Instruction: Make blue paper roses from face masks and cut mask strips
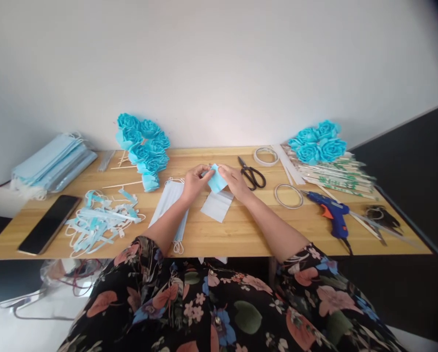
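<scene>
Above the middle of the wooden table (241,234), my left hand (194,183) and my right hand (235,181) pinch a small light-blue piece of mask fabric (216,179) between their fingertips. Just below it a white rectangular fabric piece (216,205) lies flat on the table. A blue face mask (168,200) lies under my left wrist. Black scissors (252,175) rest just right of my right hand.
Finished blue fabric roses lie at the back left (142,146) and back right (318,142). A stack of masks (52,164), a black phone (50,223) and cut strips (98,222) sit left. Tape rolls (288,195), a blue glue gun (332,211) and sticks (336,176) sit right.
</scene>
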The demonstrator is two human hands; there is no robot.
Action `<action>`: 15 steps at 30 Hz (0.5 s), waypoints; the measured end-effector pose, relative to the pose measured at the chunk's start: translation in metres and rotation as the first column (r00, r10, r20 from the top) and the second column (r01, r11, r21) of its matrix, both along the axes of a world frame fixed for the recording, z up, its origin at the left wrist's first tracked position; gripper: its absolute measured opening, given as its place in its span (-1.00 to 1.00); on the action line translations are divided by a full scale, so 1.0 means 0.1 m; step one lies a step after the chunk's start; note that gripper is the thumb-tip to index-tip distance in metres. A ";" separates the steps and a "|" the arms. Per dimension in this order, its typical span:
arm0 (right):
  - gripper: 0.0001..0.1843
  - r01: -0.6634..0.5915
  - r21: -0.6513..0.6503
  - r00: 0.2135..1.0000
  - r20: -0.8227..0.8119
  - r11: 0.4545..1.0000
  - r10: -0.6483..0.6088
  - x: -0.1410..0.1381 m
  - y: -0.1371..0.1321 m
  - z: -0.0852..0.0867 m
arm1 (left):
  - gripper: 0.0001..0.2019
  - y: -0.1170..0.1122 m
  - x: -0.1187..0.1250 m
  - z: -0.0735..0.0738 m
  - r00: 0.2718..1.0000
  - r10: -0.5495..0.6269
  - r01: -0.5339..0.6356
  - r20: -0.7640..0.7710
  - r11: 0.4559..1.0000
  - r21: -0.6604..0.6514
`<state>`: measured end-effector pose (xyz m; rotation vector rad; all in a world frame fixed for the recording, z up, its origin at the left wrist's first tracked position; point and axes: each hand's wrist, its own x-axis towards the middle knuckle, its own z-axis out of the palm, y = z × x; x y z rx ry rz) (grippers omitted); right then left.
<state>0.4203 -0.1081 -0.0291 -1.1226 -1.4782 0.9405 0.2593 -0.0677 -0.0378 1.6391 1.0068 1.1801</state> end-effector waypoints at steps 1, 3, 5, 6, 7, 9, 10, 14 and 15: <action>-0.47 0.001 -0.015 1.000 -0.004 1.000 -0.001 0.00 0.01 -0.02 | -0.65 0.00 0.00 0.00 1.000 0.009 -0.009 -0.009 1.000 0.014; -0.48 0.038 -0.034 0.999 -0.007 0.999 -0.038 0.00 0.03 -0.08 | -0.68 -0.02 0.00 0.00 0.999 0.031 -0.031 -0.017 0.999 0.035; -0.49 0.095 -0.026 0.995 0.015 0.995 -0.094 -0.01 0.05 -0.13 | -0.73 -0.03 0.01 0.01 0.998 0.063 -0.063 -0.006 0.997 0.050; -0.50 0.118 -0.018 0.993 0.028 0.993 -0.117 -0.01 0.06 -0.14 | -0.74 -0.04 0.01 0.02 0.997 0.077 -0.078 0.010 0.995 0.055; -0.51 0.133 -0.008 0.990 0.038 0.991 -0.133 -0.01 0.06 -0.14 | -0.69 -0.04 0.01 0.02 0.996 0.084 -0.086 0.030 0.995 0.056; -0.50 0.145 0.010 0.989 0.037 0.989 -0.145 -0.01 0.04 -0.12 | -0.52 -0.03 0.01 0.01 0.995 0.061 -0.064 0.079 0.997 0.040; -0.50 0.145 0.017 0.989 0.033 0.989 -0.146 -0.01 0.04 -0.12 | -0.47 -0.02 0.01 0.00 0.994 0.026 -0.028 0.103 0.999 0.020; -0.47 0.160 0.024 0.987 0.027 0.987 -0.161 0.00 0.06 -0.13 | -0.51 0.04 0.01 -0.08 0.979 -0.079 0.091 0.188 0.994 -0.058; -0.47 0.166 0.020 0.986 0.027 0.986 -0.167 0.00 0.08 -0.14 | -0.54 0.06 0.01 -0.10 0.976 -0.075 0.089 0.207 0.994 -0.062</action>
